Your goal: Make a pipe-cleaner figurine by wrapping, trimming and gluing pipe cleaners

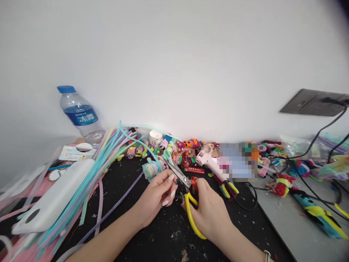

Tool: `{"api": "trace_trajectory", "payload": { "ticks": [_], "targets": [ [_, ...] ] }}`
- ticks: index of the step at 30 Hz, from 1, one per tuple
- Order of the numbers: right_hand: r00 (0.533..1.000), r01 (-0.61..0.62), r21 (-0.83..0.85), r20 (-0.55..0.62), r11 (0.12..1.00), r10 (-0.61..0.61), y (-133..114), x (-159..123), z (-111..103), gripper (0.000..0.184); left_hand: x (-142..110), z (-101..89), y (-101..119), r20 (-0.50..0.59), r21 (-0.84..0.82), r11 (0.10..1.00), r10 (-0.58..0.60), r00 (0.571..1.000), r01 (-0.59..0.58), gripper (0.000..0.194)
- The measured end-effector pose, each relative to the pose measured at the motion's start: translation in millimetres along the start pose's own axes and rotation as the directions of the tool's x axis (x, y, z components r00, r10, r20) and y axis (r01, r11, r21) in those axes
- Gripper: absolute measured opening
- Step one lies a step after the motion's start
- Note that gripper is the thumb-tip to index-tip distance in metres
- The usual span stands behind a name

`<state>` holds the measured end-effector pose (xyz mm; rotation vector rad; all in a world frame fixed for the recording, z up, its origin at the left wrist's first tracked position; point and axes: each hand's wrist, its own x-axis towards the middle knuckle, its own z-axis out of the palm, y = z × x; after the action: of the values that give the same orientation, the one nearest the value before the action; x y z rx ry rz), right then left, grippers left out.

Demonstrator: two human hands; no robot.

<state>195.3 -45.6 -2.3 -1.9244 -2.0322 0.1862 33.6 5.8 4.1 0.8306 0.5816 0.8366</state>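
Observation:
My right hand [209, 209] is closed around the yellow handles of a pair of scissors [179, 171], whose blades point up and to the left. A small orange piece [194, 183] shows beside its fingers. My left hand [160, 191] is closed in a pinch next to the blades; what lies between its fingertips is too small to make out. Just beyond it sits a pastel striped pipe-cleaner figure [152, 169]. A long mint pipe cleaner [141, 142] arches above this figure. On the black mat, a purple pipe cleaner [120, 203] runs behind my left forearm.
Left stand a water bottle [81, 116], a white board with a hole [54, 196] and a bundle of pastel pipe cleaners [89, 189]. Along the wall are a paper cup [155, 138], several colourful figures and a pink glue gun [211, 162]. Black cables [313, 145] hang at right.

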Motion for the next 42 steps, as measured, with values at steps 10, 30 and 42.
{"api": "trace_trajectory", "payload": {
  "ticks": [10, 30, 42],
  "targets": [
    [1.000, 0.008, -0.001, 0.016, 1.000, -0.008, 1.9, 5.6, -0.8, 0.014, -2.5, -0.6, -3.2, 0.098, -0.242, 0.963, -0.096, 0.991, 0.117, 0.014],
    [1.000, 0.030, 0.047, 0.000, 0.998, -0.030, -1.8, 4.2, -3.8, 0.018, -2.9, -0.7, -4.3, 0.148, -0.285, 0.948, -0.103, 0.984, 0.143, 0.015],
    [1.000, 0.017, 0.062, -0.011, 0.998, -0.016, 0.8, 6.5, -1.2, 0.018, -3.9, -0.3, -4.5, 0.174, -0.270, 0.951, -0.103, 0.979, 0.148, 0.017]
  ]
}}
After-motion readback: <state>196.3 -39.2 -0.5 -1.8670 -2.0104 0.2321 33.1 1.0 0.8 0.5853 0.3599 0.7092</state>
